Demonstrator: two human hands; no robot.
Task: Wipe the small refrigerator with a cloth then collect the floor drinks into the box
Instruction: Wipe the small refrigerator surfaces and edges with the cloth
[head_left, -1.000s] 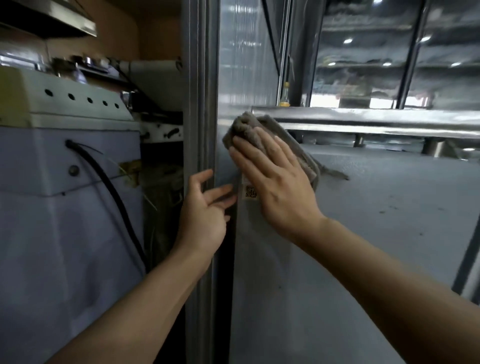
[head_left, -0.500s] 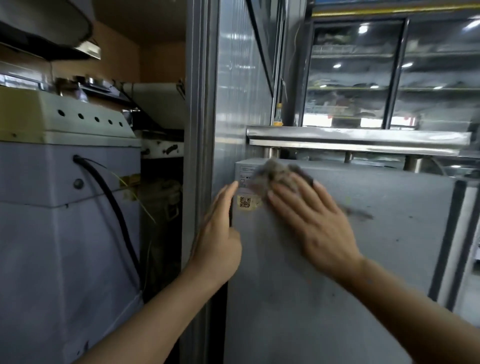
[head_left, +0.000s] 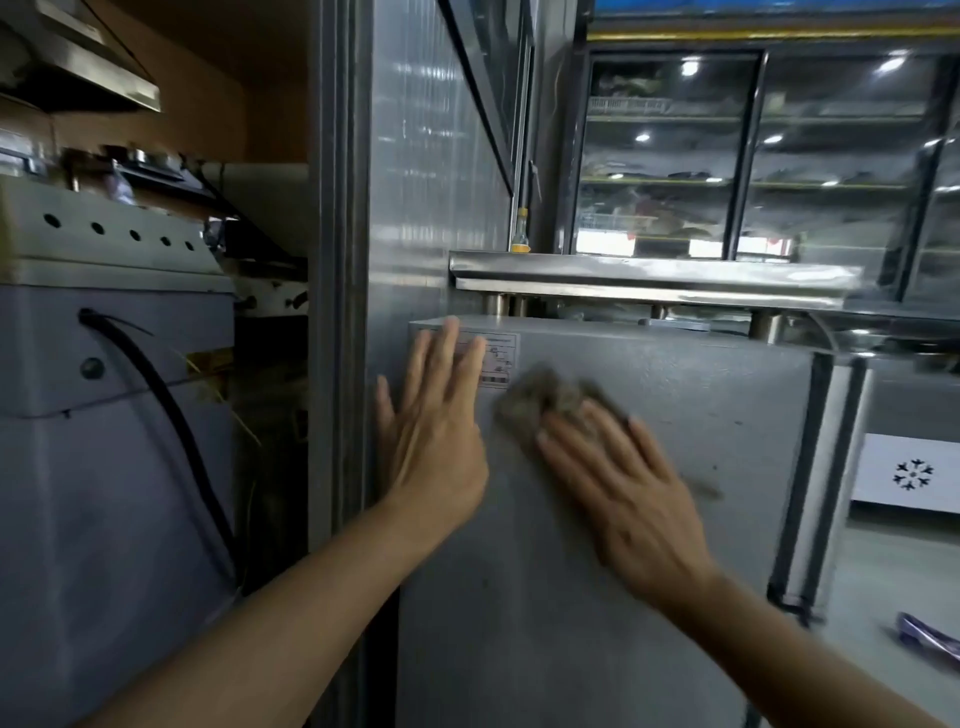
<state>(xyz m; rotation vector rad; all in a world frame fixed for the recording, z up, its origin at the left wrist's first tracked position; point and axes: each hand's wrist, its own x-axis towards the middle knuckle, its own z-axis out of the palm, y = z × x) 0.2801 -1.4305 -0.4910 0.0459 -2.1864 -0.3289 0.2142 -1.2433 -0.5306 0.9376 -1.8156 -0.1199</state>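
The small grey refrigerator (head_left: 675, 597) fills the lower middle, its side panel facing me. My right hand (head_left: 623, 488) presses a crumpled grey-brown cloth (head_left: 545, 397) flat against the panel with straight fingers; the cloth is blurred with motion. My left hand (head_left: 434, 431) lies flat on the panel's upper left corner, fingers straight and spread, partly covering a white label (head_left: 501, 358). No drinks or box can be made out for certain.
A steel shelf (head_left: 654, 278) on short posts sits above the refrigerator, a small bottle (head_left: 520, 234) on its left end. Glass-door display coolers (head_left: 748, 156) stand behind. A metal pillar (head_left: 337, 312) and a grey machine (head_left: 104, 415) with a black hose are left. A purple item (head_left: 930, 636) lies on the floor.
My right hand has wiped the cloth down and to the right, from the panel's top edge onto its face. My left hand moved from the pillar's edge onto the panel, flat over the label.
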